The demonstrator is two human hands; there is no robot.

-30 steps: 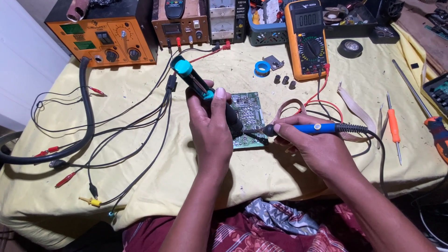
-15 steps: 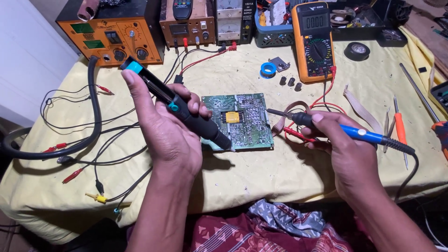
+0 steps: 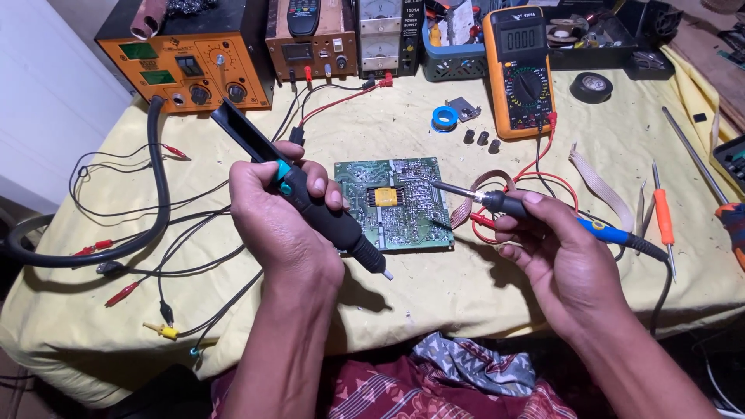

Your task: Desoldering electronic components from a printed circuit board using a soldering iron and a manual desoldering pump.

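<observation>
- While the green circuit board (image 3: 397, 203) lies flat on the yellow cloth (image 3: 434, 302) between the two hands, loose wires (image 3: 155, 256) with red and yellow clips spread over the left side and a thick black hose (image 3: 155, 194) curves round them.
- At the back stand an orange box (image 3: 186, 66) with dials and small green screens, a brown box (image 3: 310, 43) beside it, and an orange meter (image 3: 518, 70) with a grey screen and round dial.
- Near the meter lie a blue roll (image 3: 444, 118), three small black knobs (image 3: 482, 140) and a roll of black tape (image 3: 591, 86); an orange-handled screwdriver (image 3: 662, 217) lies to the right.
- Left hand (image 3: 283, 225) is wrapped tight around a black pump tool (image 3: 310, 202) with a teal button, held aslant, tip (image 3: 382, 270) just off the board's near edge.
- Right hand (image 3: 555, 248) grips a blue-handled soldering iron (image 3: 512, 208) like a pen, its metal tip over the board's right part.
</observation>
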